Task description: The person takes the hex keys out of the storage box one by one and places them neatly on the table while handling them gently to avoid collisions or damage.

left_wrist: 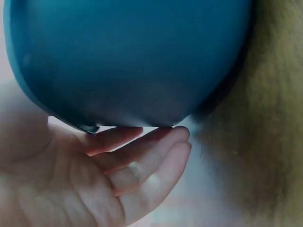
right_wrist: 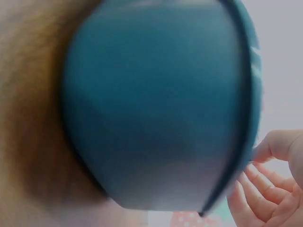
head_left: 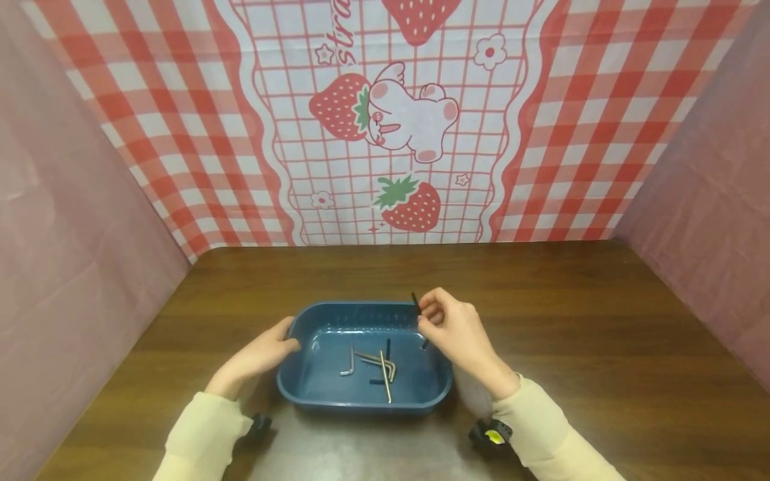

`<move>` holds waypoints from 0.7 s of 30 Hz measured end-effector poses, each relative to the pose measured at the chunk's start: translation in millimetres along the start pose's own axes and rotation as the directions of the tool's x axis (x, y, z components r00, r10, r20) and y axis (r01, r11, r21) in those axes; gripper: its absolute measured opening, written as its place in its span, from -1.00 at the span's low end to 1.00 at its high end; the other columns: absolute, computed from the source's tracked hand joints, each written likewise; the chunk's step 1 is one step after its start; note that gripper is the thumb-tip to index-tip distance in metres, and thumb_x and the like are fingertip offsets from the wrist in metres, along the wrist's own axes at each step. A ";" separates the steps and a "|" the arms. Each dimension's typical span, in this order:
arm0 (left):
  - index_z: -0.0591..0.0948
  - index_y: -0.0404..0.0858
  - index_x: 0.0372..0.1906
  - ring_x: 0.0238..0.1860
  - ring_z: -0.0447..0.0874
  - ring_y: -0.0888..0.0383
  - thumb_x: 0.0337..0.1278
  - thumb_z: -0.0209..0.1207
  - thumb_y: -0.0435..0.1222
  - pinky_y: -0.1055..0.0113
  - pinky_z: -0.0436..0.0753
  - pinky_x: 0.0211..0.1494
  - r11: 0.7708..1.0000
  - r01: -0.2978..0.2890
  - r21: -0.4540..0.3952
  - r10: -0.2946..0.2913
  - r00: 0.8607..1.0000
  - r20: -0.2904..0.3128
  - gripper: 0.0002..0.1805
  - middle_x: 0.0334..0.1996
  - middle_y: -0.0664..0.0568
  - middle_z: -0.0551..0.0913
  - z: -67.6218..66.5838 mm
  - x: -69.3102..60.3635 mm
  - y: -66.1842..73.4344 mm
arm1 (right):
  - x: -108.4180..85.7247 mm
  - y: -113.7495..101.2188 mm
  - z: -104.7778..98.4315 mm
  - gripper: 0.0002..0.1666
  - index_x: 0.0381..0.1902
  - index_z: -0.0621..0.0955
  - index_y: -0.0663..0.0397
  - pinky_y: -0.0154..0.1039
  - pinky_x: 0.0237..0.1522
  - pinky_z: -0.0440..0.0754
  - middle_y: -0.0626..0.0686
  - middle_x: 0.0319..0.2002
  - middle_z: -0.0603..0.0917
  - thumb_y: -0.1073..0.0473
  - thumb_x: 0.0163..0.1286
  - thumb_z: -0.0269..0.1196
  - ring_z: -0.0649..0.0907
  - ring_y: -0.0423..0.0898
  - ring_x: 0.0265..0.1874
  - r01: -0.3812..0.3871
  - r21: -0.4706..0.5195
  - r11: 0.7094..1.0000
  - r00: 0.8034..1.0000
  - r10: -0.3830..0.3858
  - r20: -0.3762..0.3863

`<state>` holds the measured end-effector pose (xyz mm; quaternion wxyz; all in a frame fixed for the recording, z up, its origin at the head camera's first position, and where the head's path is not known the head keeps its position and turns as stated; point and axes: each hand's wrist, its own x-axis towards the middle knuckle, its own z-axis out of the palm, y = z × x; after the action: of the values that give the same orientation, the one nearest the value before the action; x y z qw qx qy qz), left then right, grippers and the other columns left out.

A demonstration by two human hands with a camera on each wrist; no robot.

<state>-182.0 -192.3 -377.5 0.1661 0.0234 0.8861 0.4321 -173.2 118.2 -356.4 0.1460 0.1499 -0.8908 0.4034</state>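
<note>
A blue plastic tub (head_left: 301, 387) stands on the table with several hex keys lying in it. Among them are a silver hex key (head_left: 351, 361), a long gold-toned one (head_left: 384, 375) and a black one (head_left: 388, 346) partly covered by others. My left hand (head_left: 260, 355) holds the tub's left end, thumb over the rim and fingers against the outer wall. Above the far right rim, my right hand (head_left: 460, 331) pinches a black hex key (head_left: 415, 302) between thumb and fingertips; its lower part is hidden. A short dark piece (head_left: 425, 344) shows below that hand.
The dark wood table (head_left: 541, 287) reaches back to a strawberry-print cloth (head_left: 415, 127). Pink cloth (head_left: 78, 220) hangs at both sides. A black wrist device (head_left: 490, 433) with a yellow spot sits below the right sleeve.
</note>
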 end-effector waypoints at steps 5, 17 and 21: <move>0.24 -0.34 0.24 0.09 0.39 -0.05 0.03 -0.04 -0.36 0.04 0.44 0.10 0.999 -0.008 -0.042 0.009 1.000 0.006 -0.43 0.15 -0.23 0.40 1.4 -1.9 -1.6 | 4.0 4.9 -12.6 -0.68 -0.16 0.57 0.15 -0.35 -0.45 0.57 0.00 -0.45 0.66 0.28 0.05 0.25 0.63 -0.23 -0.52 -0.037 0.020 0.999 0.999 0.037 -0.012; 0.25 -0.33 0.23 0.05 0.39 -0.02 0.00 -0.02 -0.37 0.09 0.45 0.06 0.998 -0.044 -0.033 0.044 0.999 0.001 -0.43 0.12 -0.21 0.41 1.1 -2.6 -4.2 | 11.2 19.4 -42.7 -0.80 -0.26 0.58 0.15 -0.26 -0.36 0.56 0.06 -0.39 0.67 0.26 0.10 0.21 0.66 -0.14 -0.44 -0.107 -0.019 0.994 0.994 0.107 -0.037; 0.22 -0.34 0.25 0.10 0.35 -0.04 0.01 -0.04 -0.37 0.05 0.41 0.11 0.999 -0.029 -0.042 0.030 1.000 0.008 -0.41 0.17 -0.22 0.38 2.4 -0.8 -4.1 | 12.1 24.2 -48.9 -0.82 -0.30 0.56 0.16 -0.23 -0.32 0.54 0.07 -0.40 0.66 0.27 0.07 0.20 0.65 -0.11 -0.42 -0.136 -0.061 0.989 0.991 0.135 -0.026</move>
<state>-180.1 -193.2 -381.8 0.1641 0.0349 0.8756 0.4530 -186.8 168.9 -337.3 0.1327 0.0800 -0.9093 0.3861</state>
